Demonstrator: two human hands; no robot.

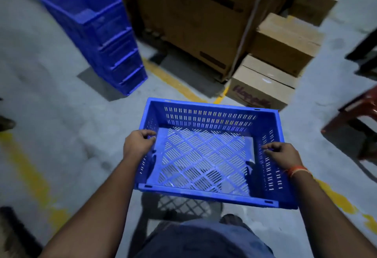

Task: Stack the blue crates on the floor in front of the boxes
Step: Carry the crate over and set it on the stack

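**Inspector:** Forearms enter from the bottom edge, both bare. State the grip.

**Onlooker:** Left hand [139,143] grips the left rim of the blue crate [206,155]; its fingers [147,133] are curled over the edge, with the thumb just inside the wall. Right hand [282,154] grips the right rim the same way, fingers hooked onto the slotted side wall. An orange thread band [298,170] sits on the right wrist.

**Inspector:** Crate position?

**Onlooker:** Held off the floor [61,127], open side up. Its latticed shadow [183,204] falls on the concrete below the near rim. The base is a diagonal grid of slots; the walls carry rows of short vertical slots. Nothing lies inside it.

**Inspector:** Location of the others?

**Onlooker:** A stack of blue crates [106,41] stands on the floor at upper left, well apart from the held one. The exact count is blurred. The stack sits just left of the tall cardboard boxes [195,23].

**Inspector:** Surroundings?

**Onlooker:** Smaller cartons [283,41] are piled right of the tall boxes; the lowest carton [259,88] bears purple lettering, too blurred to read. Yellow floor lines [173,80] run past the boxes and along the left side. A red plastic chair [359,111] is partly in view at the right edge.
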